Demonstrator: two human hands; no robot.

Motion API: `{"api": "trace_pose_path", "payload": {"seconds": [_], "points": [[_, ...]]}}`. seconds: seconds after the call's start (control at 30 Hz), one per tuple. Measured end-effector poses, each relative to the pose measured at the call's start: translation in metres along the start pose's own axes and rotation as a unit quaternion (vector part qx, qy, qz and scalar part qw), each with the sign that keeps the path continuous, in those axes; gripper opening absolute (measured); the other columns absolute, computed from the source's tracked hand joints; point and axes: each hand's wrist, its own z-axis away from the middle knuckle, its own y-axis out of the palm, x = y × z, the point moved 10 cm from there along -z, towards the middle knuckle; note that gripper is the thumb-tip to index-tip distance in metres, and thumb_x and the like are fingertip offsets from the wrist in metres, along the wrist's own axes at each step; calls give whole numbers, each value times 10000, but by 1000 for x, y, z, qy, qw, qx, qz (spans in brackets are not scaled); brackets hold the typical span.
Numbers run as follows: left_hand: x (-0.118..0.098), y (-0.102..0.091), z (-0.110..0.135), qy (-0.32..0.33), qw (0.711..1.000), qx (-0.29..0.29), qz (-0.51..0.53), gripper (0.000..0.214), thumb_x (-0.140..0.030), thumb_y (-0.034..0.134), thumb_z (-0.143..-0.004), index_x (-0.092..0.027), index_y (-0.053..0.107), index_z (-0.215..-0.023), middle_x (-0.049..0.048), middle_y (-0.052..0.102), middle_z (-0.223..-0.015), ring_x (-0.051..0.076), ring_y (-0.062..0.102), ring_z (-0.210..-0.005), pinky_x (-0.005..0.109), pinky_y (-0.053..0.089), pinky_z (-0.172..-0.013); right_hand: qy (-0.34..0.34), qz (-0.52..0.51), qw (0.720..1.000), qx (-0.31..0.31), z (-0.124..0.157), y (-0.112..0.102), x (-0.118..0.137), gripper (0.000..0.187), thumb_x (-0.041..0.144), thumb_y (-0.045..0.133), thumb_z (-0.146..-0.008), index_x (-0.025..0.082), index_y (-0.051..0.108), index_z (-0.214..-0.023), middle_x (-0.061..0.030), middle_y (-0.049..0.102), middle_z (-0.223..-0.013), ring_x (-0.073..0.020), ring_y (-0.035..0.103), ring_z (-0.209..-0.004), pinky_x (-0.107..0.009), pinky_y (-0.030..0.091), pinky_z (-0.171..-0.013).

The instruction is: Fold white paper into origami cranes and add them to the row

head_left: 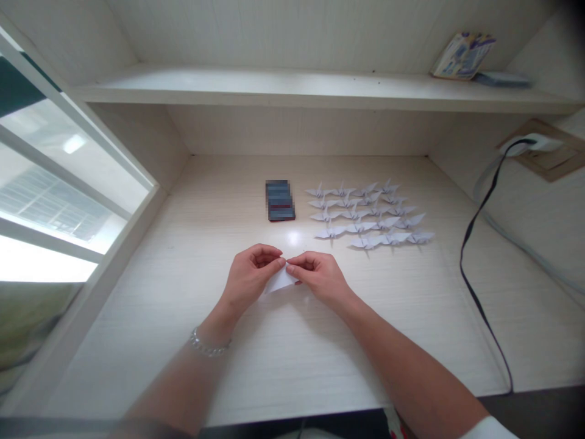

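Observation:
Between my two hands is a small folded piece of white paper (280,281), its lower part showing as a pointed shape. My left hand (255,269) pinches its upper left edge between thumb and fingers. On the other side my right hand (319,273) grips the paper the same way, thumb close to the left thumb. The fingers hide the paper's upper part. Beyond my right hand, several white folded paper cranes (359,227) sit in rows. A dark phone-like rectangle (280,201), blurred into blocks, lies just beyond my hands.
The pale wooden desktop (192,256) runs back beneath a shelf (274,85). A small printed box (464,56) and a flat bluish item (503,79) rest on that shelf. From a wall socket (557,149) a black cable (470,225) hangs down the right side. A window (68,152) is at left.

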Motion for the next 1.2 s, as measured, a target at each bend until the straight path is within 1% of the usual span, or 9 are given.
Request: {"api": "trace_pose_path", "payload": {"seconds": [0.27,0.67,0.8,0.93,1.03,1.2], "points": [[-2,1,1,0,1000,0,-1,264,-326,731,-645,-145,645,-818,43,678,-744,145,614,-666,242,480,-602,1,-32,999,-7,0,2,-1,195,332,651,-726,163,700,-811,-32,684,-737,-131,603,-615,-265,501,-568],[-1,1,0,12,1000,-7,5,220,-291,702,-688,-148,635,-842,30,654,-742,117,583,-664,211,453,-590,-8,-42,999,-31,0,1,-5,205,335,662,-718,148,692,-797,-27,677,-687,-121,598,-576,-244,484,-534],[1,7,1,0,1000,21,15,227,-280,664,-725,-151,618,-907,3,620,-685,102,564,-619,197,435,-552,-20,-50,996,-70,-1,-8,-3,210,331,681,-698,151,694,-806,-36,692,-717,-135,609,-614,-251,490,-553],[10,19,4,-33,997,66,11,310,-256,679,-698,-158,573,-973,-3,623,-674,129,598,-617,252,481,-603,-35,-43,993,-107,0,-18,1,227,332,679,-704,148,697,-836,-53,704,-760,-155,632,-661,-266,508,-596],[13,20,5,-33,997,73,-8,346,-249,688,-680,-154,562,-988,7,637,-667,142,608,-603,274,490,-613,-43,-28,991,-122,2,-21,4,228,326,667,-719,146,697,-855,-67,709,-802,-170,644,-703,-279,518,-638],[15,21,5,-37,996,76,-6,343,-238,680,-679,-138,574,-989,28,653,-688,141,609,-609,269,487,-616,-55,5,989,-136,5,-21,10,198,301,652,-733,151,702,-851,-67,711,-807,-176,651,-722,-277,515,-662]]}}
